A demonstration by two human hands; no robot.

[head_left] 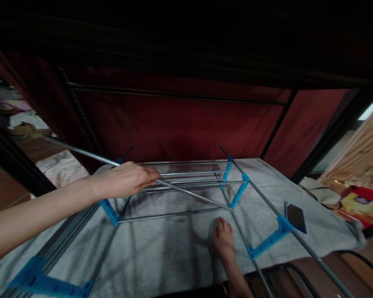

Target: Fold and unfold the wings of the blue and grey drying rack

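My left hand [136,178] is closed around a long metal tube [189,193], which slants from the far left down to the right. The tube's right end lies by the lower end of a blue plastic bracket [238,192]. Below that end, my right hand [224,238] rests on the grey cloth [164,248] with its fingers extended and nothing visible in them. Around both hands stands a frame of metal tubes and blue brackets, with several crossbars [180,214] joining its two sides. Another blue bracket [272,244] links two tubes to the right of my right hand.
Loose tubes [71,229] lie side by side at the left, near a large blue bracket [49,277]. A phone [295,217] lies on the cloth at the right. Dark posts and a red curtain [180,128] enclose the back. A red and yellow box [362,207] sits far right.
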